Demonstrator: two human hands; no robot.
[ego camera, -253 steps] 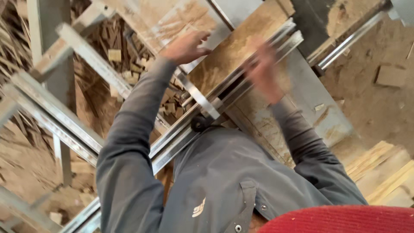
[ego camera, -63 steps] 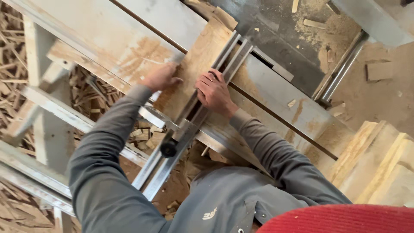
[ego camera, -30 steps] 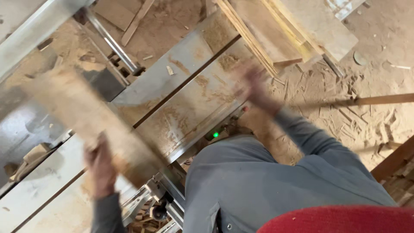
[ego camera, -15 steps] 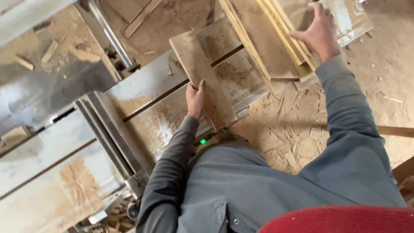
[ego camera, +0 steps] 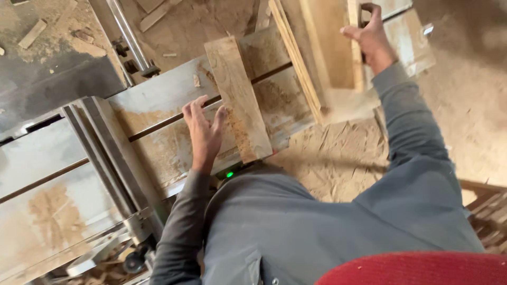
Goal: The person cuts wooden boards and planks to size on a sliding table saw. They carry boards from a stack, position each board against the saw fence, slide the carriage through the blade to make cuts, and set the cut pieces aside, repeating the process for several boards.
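A short wooden board (ego camera: 238,97) lies flat across the dusty metal table (ego camera: 158,100) of a woodworking machine. My left hand (ego camera: 203,129) rests flat on the table with its thumb against the board's left edge, fingers spread. My right hand (ego camera: 369,37) reaches far up to the right and grips the edge of a plank in the stack of wooden planks (ego camera: 330,50) beyond the table. Both arms wear grey sleeves.
A metal sliding rail (ego camera: 113,158) runs diagonally left of the table, and a round steel bar (ego camera: 129,37) lies at the top left. A small green light (ego camera: 229,174) glows at the table's near edge. Sawdust covers the floor (ego camera: 465,105); wood pieces sit at lower right (ego camera: 488,211).
The view swung from the left side of the machine to its right. The board came down flat on the table under my left hand, and my right hand reached to the plank stack.
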